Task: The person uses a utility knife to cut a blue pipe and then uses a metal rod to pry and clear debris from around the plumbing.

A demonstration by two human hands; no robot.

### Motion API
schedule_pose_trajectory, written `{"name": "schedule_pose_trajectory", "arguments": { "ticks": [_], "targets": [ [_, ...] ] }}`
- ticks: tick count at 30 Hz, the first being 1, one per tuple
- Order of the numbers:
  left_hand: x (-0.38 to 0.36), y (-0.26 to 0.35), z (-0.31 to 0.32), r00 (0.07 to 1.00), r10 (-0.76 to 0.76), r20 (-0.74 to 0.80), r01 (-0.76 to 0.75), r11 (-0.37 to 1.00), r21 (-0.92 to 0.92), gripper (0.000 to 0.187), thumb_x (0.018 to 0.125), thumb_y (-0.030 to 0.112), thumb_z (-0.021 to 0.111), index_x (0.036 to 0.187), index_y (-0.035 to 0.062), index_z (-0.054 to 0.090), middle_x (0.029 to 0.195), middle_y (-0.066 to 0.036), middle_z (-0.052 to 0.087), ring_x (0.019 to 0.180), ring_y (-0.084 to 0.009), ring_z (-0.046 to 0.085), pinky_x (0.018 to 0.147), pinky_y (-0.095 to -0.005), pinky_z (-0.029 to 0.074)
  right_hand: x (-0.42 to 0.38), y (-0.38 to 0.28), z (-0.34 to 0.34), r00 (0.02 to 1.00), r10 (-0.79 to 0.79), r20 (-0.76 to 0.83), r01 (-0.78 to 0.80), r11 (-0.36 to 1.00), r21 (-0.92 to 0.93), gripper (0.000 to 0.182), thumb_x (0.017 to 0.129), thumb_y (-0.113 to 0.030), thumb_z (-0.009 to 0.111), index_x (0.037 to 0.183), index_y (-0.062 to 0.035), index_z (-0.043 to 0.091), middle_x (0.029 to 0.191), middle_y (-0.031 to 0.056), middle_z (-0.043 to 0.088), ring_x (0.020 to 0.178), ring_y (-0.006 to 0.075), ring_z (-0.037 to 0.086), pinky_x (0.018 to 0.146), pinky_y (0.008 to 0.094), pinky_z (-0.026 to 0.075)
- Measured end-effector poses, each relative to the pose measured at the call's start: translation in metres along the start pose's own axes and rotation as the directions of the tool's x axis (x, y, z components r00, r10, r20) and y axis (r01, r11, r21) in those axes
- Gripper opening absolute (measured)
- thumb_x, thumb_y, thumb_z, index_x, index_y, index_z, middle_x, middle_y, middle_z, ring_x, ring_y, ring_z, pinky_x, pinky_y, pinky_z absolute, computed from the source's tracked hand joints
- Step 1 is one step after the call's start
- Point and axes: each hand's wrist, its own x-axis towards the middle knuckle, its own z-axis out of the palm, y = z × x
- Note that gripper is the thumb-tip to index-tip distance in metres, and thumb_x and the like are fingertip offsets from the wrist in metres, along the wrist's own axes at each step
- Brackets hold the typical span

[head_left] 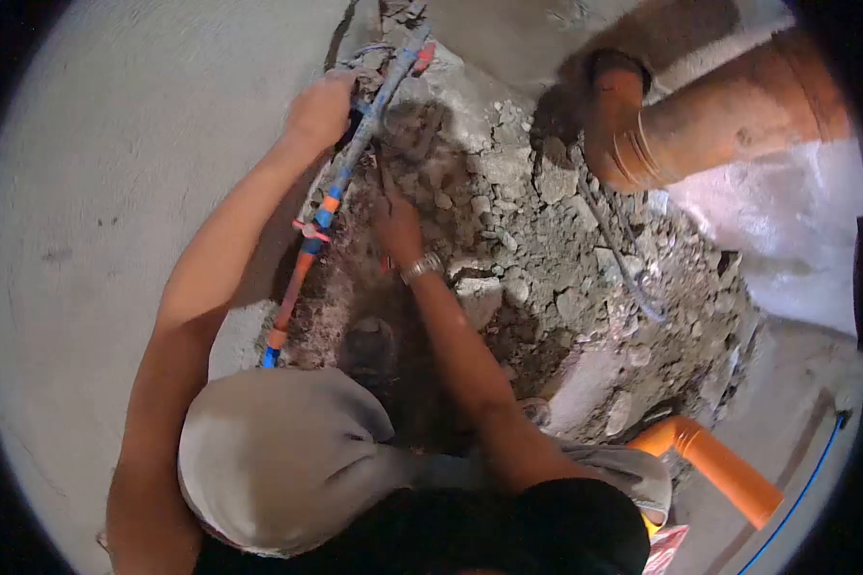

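A slim pipe with blue, orange and red sections runs along the edge of the broken floor. A small red-handled valve sits partway down it. Up at the pipe's far stretch, my left hand is closed beside it, against a dark piece; its fingertips are partly hidden. My right hand, with a metal watch at the wrist, is lower and right of the pipe. It is closed around a slim dark tool pointing toward the pipe, with a bit of red showing by the palm. Shadow blurs the tool's kind.
Broken rubble fills the pit to the right, with a bent rod lying on it. A large orange drain pipe crosses the upper right; a smaller orange pipe juts out lower right. Grey concrete lies left.
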Motion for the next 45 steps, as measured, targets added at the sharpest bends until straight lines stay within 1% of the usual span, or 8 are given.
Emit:
{"name": "schedule_pose_trajectory", "arguments": {
  "ticks": [13, 18, 25, 27, 33, 35, 40, 45],
  "targets": [
    [0.023, 0.016, -0.011, 0.974, 0.003, 0.228, -0.079, 0.941, 0.328, 0.012, 0.077, 0.010, 0.062, 0.087, 0.0039, 0.064, 0.088, -0.019, 0.064, 0.086, -0.0358, 0.063, 0.073, -0.0448, 0.052, -0.002, 0.014, 0.010, 0.998, 0.018, -0.052, -0.016, 0.999, 0.042, 0.050, 0.085, -0.015, 0.050, 0.134, -0.0136, 0.044, 0.078, 0.0258, 0.059, 0.069, 0.0399, 0.059, 0.065, 0.0460, 0.046],
    [-0.015, 0.060, -0.031, 0.979, 0.087, -0.184, -0.110, 0.987, -0.119, 0.019, 0.087, 0.015, 0.057, 0.100, 0.0020, 0.062, 0.094, -0.020, 0.064, 0.086, -0.0349, 0.063, 0.075, -0.0395, 0.048, 0.002, -0.007, -0.009, 0.984, 0.160, 0.072, -0.173, 0.954, 0.245, 0.049, 0.086, -0.017, 0.049, 0.133, -0.0083, 0.044, 0.084, 0.0246, 0.061, 0.073, 0.0353, 0.061, 0.067, 0.0407, 0.048],
    [-0.153, 0.093, 0.092, 0.853, -0.502, 0.143, 0.397, 0.447, -0.801, 0.034, 0.093, 0.017, 0.050, 0.121, -0.0021, 0.049, 0.112, -0.008, 0.056, 0.100, -0.0174, 0.053, 0.088, -0.0283, 0.042, 0.009, 0.028, 0.002, 0.999, 0.001, -0.035, 0.016, 0.871, 0.492, 0.036, 0.086, -0.013, 0.044, 0.118, -0.0005, 0.054, 0.095, 0.0230, 0.060, 0.087, 0.0355, 0.059, 0.072, 0.0424, 0.046],
    [-0.141, 0.092, 0.089, 0.797, -0.545, 0.260, 0.460, 0.269, -0.846, 0.028, 0.093, 0.021, 0.049, 0.110, -0.0004, 0.052, 0.100, -0.006, 0.056, 0.090, -0.0157, 0.053, 0.081, -0.0285, 0.043, 0.015, 0.040, 0.006, 0.956, -0.286, 0.069, 0.294, 0.943, -0.158, 0.025, 0.090, -0.015, 0.040, 0.101, 0.0029, 0.053, 0.083, 0.0214, 0.057, 0.075, 0.0338, 0.058, 0.071, 0.0414, 0.047],
    [-0.080, 0.083, 0.093, 0.615, -0.440, 0.655, 0.609, -0.262, -0.748, 0.027, 0.096, 0.029, 0.041, 0.093, 0.0061, 0.055, 0.072, -0.005, 0.057, 0.067, -0.0174, 0.055, 0.065, -0.0318, 0.046, 0.029, 0.011, -0.021, 0.943, 0.132, 0.305, -0.202, 0.957, 0.209, 0.021, 0.085, -0.016, 0.043, 0.079, 0.0013, 0.054, 0.077, 0.0201, 0.055, 0.076, 0.0353, 0.056, 0.070, 0.0462, 0.045],
    [-0.058, 0.080, 0.101, 0.585, -0.321, 0.744, 0.589, -0.463, -0.663, 0.025, 0.097, 0.026, 0.041, 0.092, 0.0057, 0.056, 0.073, -0.005, 0.058, 0.068, -0.0199, 0.057, 0.065, -0.0331, 0.048, 0.036, 0.046, 0.011, 0.869, -0.495, -0.027, 0.496, 0.867, 0.054, 0.021, 0.078, -0.015, 0.049, 0.073, 0.0031, 0.059, 0.075, 0.0238, 0.060, 0.072, 0.0429, 0.057, 0.070, 0.0492, 0.047],
    [-0.073, 0.081, 0.109, 0.607, -0.451, 0.654, 0.519, -0.398, -0.756, 0.022, 0.096, 0.021, 0.043, 0.091, 0.0034, 0.055, 0.079, -0.009, 0.059, 0.070, -0.0218, 0.058, 0.065, -0.0330, 0.048, 0.015, -0.001, -0.011, 0.999, 0.027, -0.035, -0.022, 0.991, 0.135, 0.022, 0.076, -0.013, 0.054, 0.080, 0.0053, 0.064, 0.079, 0.0235, 0.062, 0.079, 0.0377, 0.063, 0.072, 0.0471, 0.050],
    [-0.069, 0.084, 0.097, 0.618, -0.461, 0.636, 0.685, -0.080, -0.724, 0.020, 0.096, 0.021, 0.044, 0.093, 0.0041, 0.055, 0.075, -0.008, 0.056, 0.067, -0.0220, 0.056, 0.061, -0.0338, 0.048, 0.024, 0.016, -0.015, 0.948, -0.078, 0.308, 0.082, 0.997, 0.001, 0.041, 0.083, -0.020, 0.046, 0.118, 0.0001, 0.051, 0.093, 0.0281, 0.060, 0.083, 0.0447, 0.059, 0.074, 0.0498, 0.047]
  ]
}}
